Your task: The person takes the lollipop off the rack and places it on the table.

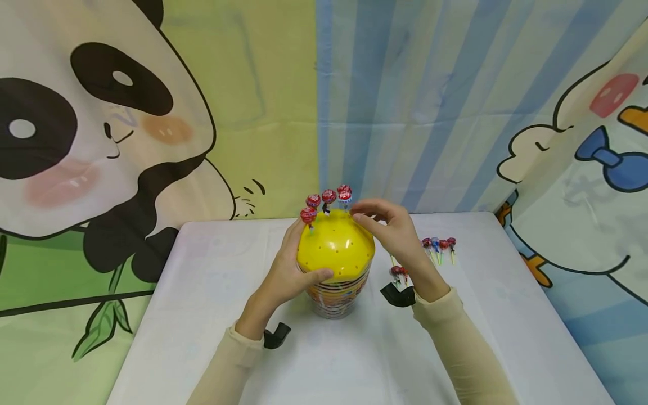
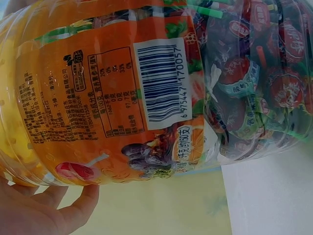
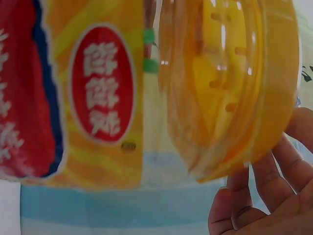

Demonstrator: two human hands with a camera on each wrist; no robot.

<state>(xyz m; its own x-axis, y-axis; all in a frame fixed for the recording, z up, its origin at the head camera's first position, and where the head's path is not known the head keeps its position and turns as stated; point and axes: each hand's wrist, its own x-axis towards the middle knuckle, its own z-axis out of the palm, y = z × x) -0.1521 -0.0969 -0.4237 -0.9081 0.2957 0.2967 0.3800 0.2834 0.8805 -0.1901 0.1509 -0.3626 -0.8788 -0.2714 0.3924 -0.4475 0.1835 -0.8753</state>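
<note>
A clear plastic candy jar (image 1: 336, 304) with a yellow lid (image 1: 336, 247) dotted with small holes stands upright on the table. Several red-wrapped lollipops (image 1: 329, 196) stick up along the lid's far left and back edge. My left hand (image 1: 286, 270) grips the jar at its lid, thumb on the front, fingers round the left side. The fingers of my right hand (image 1: 387, 225) are bent at the lid's back right edge, right beside a lollipop with a blue-and-white wrapper (image 1: 345, 198); I cannot tell whether they pinch its stick. More lollipops (image 2: 239, 73) fill the jar behind its orange label (image 2: 88, 98).
Right of the jar, a row of lollipops (image 1: 439, 244) with red and blue wrappers lies on the white-covered table (image 1: 202, 315). A smaller bunch of lollipops (image 1: 397, 271) lies nearer, partly behind my right wrist. A cartoon-printed curtain (image 1: 283, 112) hangs behind the table.
</note>
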